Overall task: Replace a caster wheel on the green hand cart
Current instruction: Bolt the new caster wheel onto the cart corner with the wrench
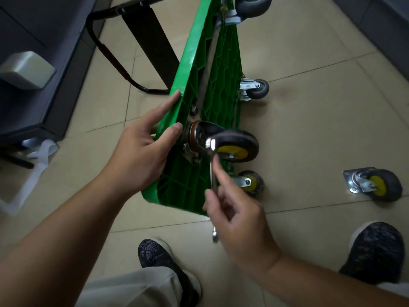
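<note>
A floor point(309, 134) of beige tiles is seen from above, bordered on the left by a dark cabinet point(44, 96). The green cart point(225, 69) is stood on its long edge in the middle of the floor, its ribbed underside turned to the right and its black handle point(117, 65) folded out to the left, near the cabinet. The upper rim of the cart, at its near end, is held by the left hand point(141, 156): the forefinger is laid straight along the rim, the thumb is set against the underside just beside a caster plate, and the other fingers are mostly hidden behind the deck. A yellow-hubbed caster point(236, 145) is mounted at the near upper corner of the underside, and a second one point(252, 181) is seen below it, close to the floor. A wrench point(211, 173) is pinched between the thumb and fingers of the right hand point(239, 220) and held upright, its upper head in front of the upper caster; whether it touches a bolt cannot be told. Two grey casters point(257, 88) point(252, 5) are fixed at the far end of the cart. A loose caster point(376, 185) with a yellow hub and a steel plate lies on the floor, well apart to the right. Two dark shoes point(159, 255) point(376, 251) are planted at the near edge.
</note>
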Tool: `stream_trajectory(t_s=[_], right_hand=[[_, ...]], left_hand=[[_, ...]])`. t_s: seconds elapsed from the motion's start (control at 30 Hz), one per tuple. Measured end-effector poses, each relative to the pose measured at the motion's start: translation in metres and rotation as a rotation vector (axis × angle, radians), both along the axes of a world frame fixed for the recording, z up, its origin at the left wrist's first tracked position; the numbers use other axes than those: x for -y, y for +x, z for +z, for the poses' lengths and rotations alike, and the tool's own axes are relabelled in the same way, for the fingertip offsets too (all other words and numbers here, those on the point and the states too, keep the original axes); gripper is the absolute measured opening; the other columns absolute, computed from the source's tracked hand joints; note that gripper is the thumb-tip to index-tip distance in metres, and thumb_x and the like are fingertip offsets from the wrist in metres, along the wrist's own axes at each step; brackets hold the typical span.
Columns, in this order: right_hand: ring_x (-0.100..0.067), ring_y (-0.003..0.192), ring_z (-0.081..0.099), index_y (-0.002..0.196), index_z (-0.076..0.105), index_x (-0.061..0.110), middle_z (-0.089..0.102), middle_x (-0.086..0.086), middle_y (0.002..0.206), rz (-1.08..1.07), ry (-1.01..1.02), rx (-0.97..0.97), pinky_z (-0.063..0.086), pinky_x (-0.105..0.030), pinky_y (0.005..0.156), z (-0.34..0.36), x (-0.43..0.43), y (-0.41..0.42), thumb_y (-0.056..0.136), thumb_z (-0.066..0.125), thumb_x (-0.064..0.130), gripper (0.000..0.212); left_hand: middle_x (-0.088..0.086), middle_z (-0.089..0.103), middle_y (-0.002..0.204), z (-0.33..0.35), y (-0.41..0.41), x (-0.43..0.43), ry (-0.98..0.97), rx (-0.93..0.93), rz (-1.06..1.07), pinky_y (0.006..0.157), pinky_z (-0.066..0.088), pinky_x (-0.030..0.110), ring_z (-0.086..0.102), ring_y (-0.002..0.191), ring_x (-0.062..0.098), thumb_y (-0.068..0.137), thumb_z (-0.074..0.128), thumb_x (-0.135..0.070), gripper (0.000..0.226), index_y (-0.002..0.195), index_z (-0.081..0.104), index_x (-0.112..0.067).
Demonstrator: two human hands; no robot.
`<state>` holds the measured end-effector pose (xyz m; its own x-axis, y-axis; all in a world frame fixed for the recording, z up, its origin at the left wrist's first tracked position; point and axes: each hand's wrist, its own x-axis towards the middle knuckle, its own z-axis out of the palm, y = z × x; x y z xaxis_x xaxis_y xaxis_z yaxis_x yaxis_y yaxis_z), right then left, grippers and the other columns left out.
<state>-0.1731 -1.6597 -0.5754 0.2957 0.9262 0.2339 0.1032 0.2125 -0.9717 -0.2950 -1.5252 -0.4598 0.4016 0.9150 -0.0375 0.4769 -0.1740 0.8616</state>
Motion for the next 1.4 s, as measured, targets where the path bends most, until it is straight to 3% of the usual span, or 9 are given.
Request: stream_trajectory(t_s=[0.07, 0.13, 0.2, 0.27, 0.67, 0.83, 1.0, 1.27, 1.4], right_hand=[[0.021, 0.086, 0.051, 0.154, 0.041, 0.016, 0.059, 0.017, 0.089, -0.052, 0.076, 0.169, 0.05, -0.011, 0.085, -0.01, -0.014, 0.007, 0.101, 0.059, 0.011, 0.057], [0.018, 0.089, 0.054, 0.153, 0.041, 0.008, 0.063, 0.012, 0.093, -0.022, 0.135, 0.283, 0.053, -0.015, 0.089, -0.019, -0.023, 0.011, 0.101, 0.061, 0.005, 0.056], [-0.009, 0.085, 0.066, 0.154, 0.04, 0.01, 0.069, -0.007, 0.095, 0.049, 0.154, 0.344, 0.059, -0.037, 0.081, -0.024, -0.026, 0.011, 0.103, 0.058, 0.009, 0.054], [-0.027, 0.086, 0.069, 0.154, 0.041, 0.01, 0.069, -0.012, 0.095, 0.091, 0.164, 0.37, 0.057, -0.044, 0.081, -0.028, -0.03, 0.007, 0.105, 0.054, 0.011, 0.05], [-0.021, 0.072, 0.057, 0.152, 0.04, 0.013, 0.059, -0.004, 0.083, -0.011, 0.252, 0.433, 0.055, -0.04, 0.069, -0.052, -0.05, 0.002, 0.106, 0.053, 0.013, 0.048], [-0.026, 0.068, 0.057, 0.159, 0.02, 0.026, 0.059, -0.007, 0.098, 0.012, 0.268, 0.635, 0.056, -0.045, 0.065, -0.071, -0.063, 0.013, 0.101, 0.06, 0.003, 0.075], [-0.022, 0.059, 0.05, 0.161, 0.017, 0.024, 0.054, -0.004, 0.082, -0.054, 0.356, 0.836, 0.05, -0.044, 0.054, -0.078, -0.073, 0.026, 0.1, 0.065, 0.007, 0.079], [-0.026, 0.062, 0.059, 0.153, 0.031, 0.014, 0.062, -0.008, 0.076, 0.112, 0.264, 0.498, 0.058, -0.045, 0.064, -0.048, -0.051, 0.02, 0.1, 0.058, 0.006, 0.06], [-0.018, 0.089, 0.074, 0.157, 0.032, 0.018, 0.076, -0.012, 0.107, 0.159, 0.104, 0.217, 0.059, -0.043, 0.09, -0.029, -0.031, 0.002, 0.103, 0.053, 0.014, 0.058]], left_hand=[[0.005, 0.061, 0.142, 0.0, 0.0, 0.0, 0.0, -0.009, -0.003, 0.074, 0.062, 0.021, 0.075, 0.1, 0.009, 0.105, 0.055, -0.016, 0.054, 0.154, 0.045, -0.037], [0.005, 0.062, 0.141, 0.001, 0.002, 0.002, -0.009, 0.004, 0.01, 0.074, 0.062, 0.023, 0.075, 0.101, 0.012, 0.105, 0.055, -0.017, 0.054, 0.153, 0.046, -0.039], [0.004, 0.066, 0.135, 0.001, 0.004, 0.004, -0.001, 0.005, 0.039, 0.073, 0.063, 0.024, 0.076, 0.098, 0.014, 0.104, 0.057, -0.018, 0.053, 0.151, 0.048, -0.041], [0.001, 0.07, 0.127, 0.001, 0.005, 0.006, 0.006, 0.017, 0.064, 0.072, 0.062, 0.024, 0.077, 0.096, 0.013, 0.103, 0.059, -0.018, 0.052, 0.149, 0.051, -0.042], [-0.001, 0.074, 0.119, 0.0, 0.007, 0.007, -0.016, 0.033, 0.112, 0.072, 0.062, 0.023, 0.077, 0.096, 0.014, 0.101, 0.062, -0.021, 0.054, 0.149, 0.049, -0.042], [0.0, 0.075, 0.117, 0.0, 0.008, 0.008, -0.018, 0.042, 0.119, 0.072, 0.062, 0.025, 0.077, 0.095, 0.015, 0.101, 0.062, -0.021, 0.054, 0.149, 0.05, -0.042], [0.001, 0.076, 0.116, -0.002, 0.007, 0.007, -0.018, 0.056, 0.124, 0.071, 0.062, 0.024, 0.078, 0.093, 0.015, 0.101, 0.062, -0.019, 0.053, 0.149, 0.051, -0.04], [0.0, 0.074, 0.117, -0.003, 0.007, 0.007, 0.005, 0.044, 0.138, 0.069, 0.061, 0.02, 0.077, 0.092, 0.011, 0.101, 0.062, -0.019, 0.052, 0.148, 0.052, -0.041], [-0.002, 0.073, 0.119, -0.001, 0.008, 0.008, 0.013, 0.014, 0.127, 0.068, 0.06, 0.02, 0.077, 0.093, 0.01, 0.102, 0.062, -0.022, 0.053, 0.148, 0.051, -0.044]])
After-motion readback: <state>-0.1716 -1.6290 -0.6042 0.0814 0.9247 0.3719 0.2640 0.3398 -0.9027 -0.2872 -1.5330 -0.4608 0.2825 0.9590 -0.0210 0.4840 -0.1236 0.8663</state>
